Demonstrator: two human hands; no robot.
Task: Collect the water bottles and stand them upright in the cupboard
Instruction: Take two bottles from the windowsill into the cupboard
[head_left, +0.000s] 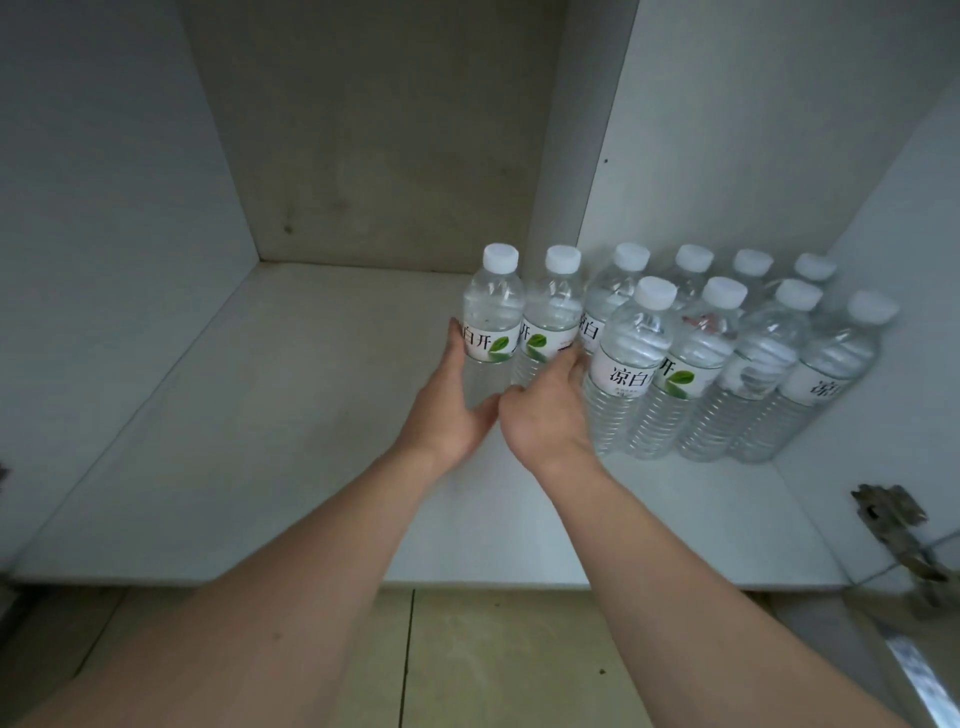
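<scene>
Pretty far along by the look of it: ten clear ribbed plastic bottles with white caps upright on the cupboard shelf (322, 415). Left hand (447, 410) wrapped round leftmost bottle (492, 317), right hand (545, 410) gripping its neighbour (550, 317), both just left of the standing cluster (737, 353). Letting go left; more outside, can't tell.

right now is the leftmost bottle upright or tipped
Upright: the leftmost bottle stands on the shelf, cap on top, left hand around its lower body.
</scene>
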